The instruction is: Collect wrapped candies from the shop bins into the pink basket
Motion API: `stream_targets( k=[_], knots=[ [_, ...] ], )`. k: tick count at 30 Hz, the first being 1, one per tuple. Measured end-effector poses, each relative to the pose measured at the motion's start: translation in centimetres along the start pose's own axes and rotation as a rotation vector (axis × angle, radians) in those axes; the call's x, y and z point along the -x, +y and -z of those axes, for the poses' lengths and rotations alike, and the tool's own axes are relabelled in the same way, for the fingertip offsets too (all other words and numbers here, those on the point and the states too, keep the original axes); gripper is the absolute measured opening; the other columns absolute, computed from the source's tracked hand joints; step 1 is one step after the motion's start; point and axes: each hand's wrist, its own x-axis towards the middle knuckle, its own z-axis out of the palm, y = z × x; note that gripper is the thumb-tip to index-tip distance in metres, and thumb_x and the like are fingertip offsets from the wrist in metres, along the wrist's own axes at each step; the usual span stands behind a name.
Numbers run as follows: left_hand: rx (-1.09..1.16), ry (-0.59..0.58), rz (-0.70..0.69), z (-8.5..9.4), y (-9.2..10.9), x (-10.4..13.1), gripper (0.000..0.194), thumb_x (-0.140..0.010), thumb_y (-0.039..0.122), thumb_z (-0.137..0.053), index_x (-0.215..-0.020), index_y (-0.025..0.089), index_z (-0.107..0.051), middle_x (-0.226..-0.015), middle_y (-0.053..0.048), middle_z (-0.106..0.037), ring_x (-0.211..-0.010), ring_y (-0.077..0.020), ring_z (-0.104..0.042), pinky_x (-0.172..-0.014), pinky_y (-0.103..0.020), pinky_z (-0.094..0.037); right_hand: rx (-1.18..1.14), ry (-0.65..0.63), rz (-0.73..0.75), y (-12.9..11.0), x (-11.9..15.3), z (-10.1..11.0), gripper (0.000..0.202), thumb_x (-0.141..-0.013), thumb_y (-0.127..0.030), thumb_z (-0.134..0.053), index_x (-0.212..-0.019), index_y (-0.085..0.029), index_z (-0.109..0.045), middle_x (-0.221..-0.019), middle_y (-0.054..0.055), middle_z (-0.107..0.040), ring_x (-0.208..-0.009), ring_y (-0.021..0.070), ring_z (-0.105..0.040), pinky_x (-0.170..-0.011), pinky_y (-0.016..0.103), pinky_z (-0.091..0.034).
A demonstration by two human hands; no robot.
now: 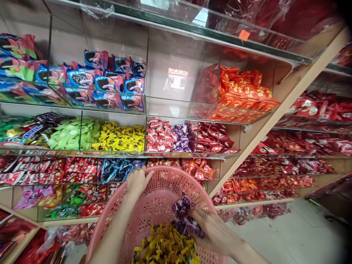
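Note:
A pink perforated basket [110, 216] fills the lower middle of the view. My left hand [137, 181] grips its far rim, fingers over the edge. Inside the basket, my right hand [207, 227] is at the right side, its fingers against a bunch of purple-wrapped candies [183, 212]. Beside and below these lies a heap of yellow-wrapped candies [166, 245]. Whether the right fingers are closed around any purple candies is hard to make out, as the hand hides its fingertips.
Glass shelves [115, 152] ahead carry yellow candies [121, 137], green packets [74, 134], purple candies [182, 137] and red-and-white ones [159, 135]. Orange-red packets [244, 91] sit higher up. A slanting wooden panel [286, 106] divides this unit from shelves of red packets on the right.

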Motion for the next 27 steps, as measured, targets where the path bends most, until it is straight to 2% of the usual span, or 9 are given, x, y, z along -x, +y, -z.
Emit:
stream_targets(
  k=[4,8,13,17,20,27],
  knots=[
    [0.012,-0.030,0.016,0.1,0.1,0.1,0.053,-0.085,0.055,-0.023,-0.104,0.017,-0.055,-0.094,-0.013,-0.066,-0.091,-0.0237,-0.061,-0.076,-0.032,-0.041,0.098,-0.057,-0.047,0.0,0.4,-1.8,0.023,-0.072,-0.021,-0.054,-0.093,-0.022,-0.047,-0.093,0.002,-0.055,-0.081,0.0197,-0.055,-0.063,0.028,-0.038],
    [0.012,-0.026,0.011,0.2,0.1,0.1,0.052,-0.085,0.054,-0.024,-0.104,0.017,-0.055,-0.092,-0.013,-0.066,-0.090,-0.0236,-0.061,-0.075,-0.031,-0.041,0.153,-0.050,-0.100,-0.1,0.2,-2.4,0.019,-0.075,-0.026,-0.055,-0.092,-0.022,-0.048,-0.094,0.003,-0.056,-0.082,0.0217,-0.056,-0.063,0.030,-0.039],
    [0.029,-0.031,0.020,0.1,0.0,0.1,0.052,-0.085,0.054,-0.024,-0.106,0.017,-0.055,-0.094,-0.013,-0.066,-0.092,-0.0239,-0.060,-0.076,-0.031,-0.041,0.160,-0.013,-0.102,-0.2,0.3,-1.5,0.022,-0.077,-0.034,-0.058,-0.094,-0.023,-0.049,-0.092,0.002,-0.057,-0.080,0.0217,-0.058,-0.061,0.029,-0.038],
    [0.018,-0.015,0.006,0.0,0.0,0.1,0.053,-0.085,0.054,-0.024,-0.106,0.016,-0.055,-0.093,-0.013,-0.066,-0.090,-0.0245,-0.061,-0.075,-0.032,-0.041,0.136,0.046,-0.119,0.1,-0.1,0.0,0.018,-0.086,-0.039,-0.045,-0.095,-0.023,-0.047,-0.090,0.002,-0.056,-0.078,0.0198,-0.058,-0.058,0.029,-0.038],
    [0.008,-0.014,0.000,0.1,0.0,0.1,0.053,-0.085,0.054,-0.023,-0.105,0.016,-0.056,-0.092,-0.014,-0.066,-0.090,-0.0247,-0.061,-0.074,-0.032,-0.041,0.143,0.107,-0.129,0.4,-0.5,0.3,0.019,-0.090,-0.037,-0.037,-0.096,-0.023,-0.047,-0.088,0.003,-0.055,-0.078,0.0179,-0.058,-0.059,0.028,-0.039],
    [0.006,-0.005,-0.003,0.1,0.0,0.2,0.053,-0.086,0.054,-0.024,-0.105,0.016,-0.055,-0.090,-0.013,-0.066,-0.089,-0.0246,-0.061,-0.073,-0.032,-0.042,0.329,0.187,-0.115,0.7,-1.4,-2.7,0.012,-0.087,-0.030,-0.042,-0.091,-0.022,-0.050,-0.086,0.005,-0.055,-0.077,0.0202,-0.054,-0.065,0.032,-0.040]
  ],
)
